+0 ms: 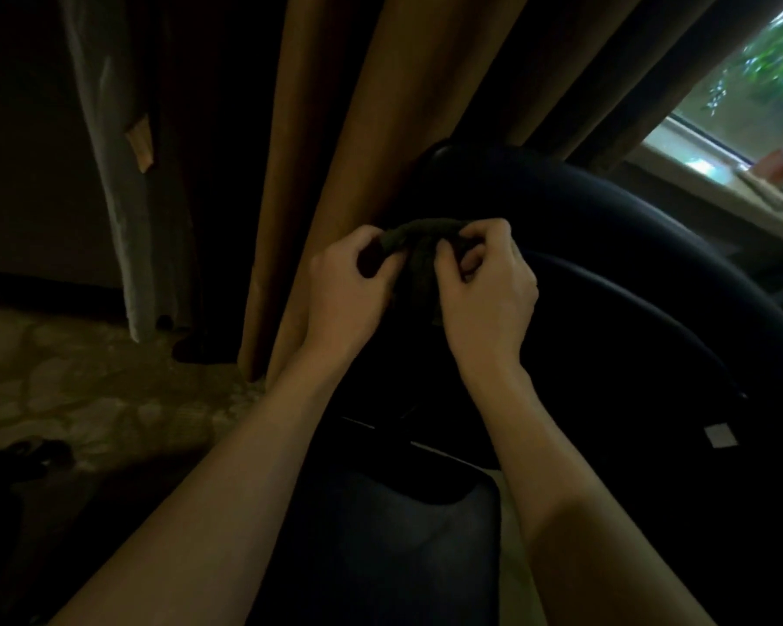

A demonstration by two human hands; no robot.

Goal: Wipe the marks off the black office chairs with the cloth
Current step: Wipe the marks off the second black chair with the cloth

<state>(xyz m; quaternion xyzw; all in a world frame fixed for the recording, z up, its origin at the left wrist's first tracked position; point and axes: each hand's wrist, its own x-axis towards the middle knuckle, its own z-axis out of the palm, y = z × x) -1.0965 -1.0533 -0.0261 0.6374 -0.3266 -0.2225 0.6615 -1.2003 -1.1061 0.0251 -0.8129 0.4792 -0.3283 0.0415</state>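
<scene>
A dark, crumpled cloth (pixel 419 246) hangs between my two hands in the middle of the head view. My left hand (pixel 349 286) pinches its left end with curled fingers. My right hand (pixel 484 282) grips its right end, fingers curled round the fabric. Both hands are held just above the black office chair (pixel 629 282), whose curved back fills the right side of the view. The room is dim, so marks on the chair do not show.
A tan curtain (pixel 335 128) hangs right behind the chair, touching its left side. A window and sill (pixel 742 142) lie at the upper right. Patterned floor (pixel 87 390) spreads to the left, with dark shoes (pixel 32 454) on it.
</scene>
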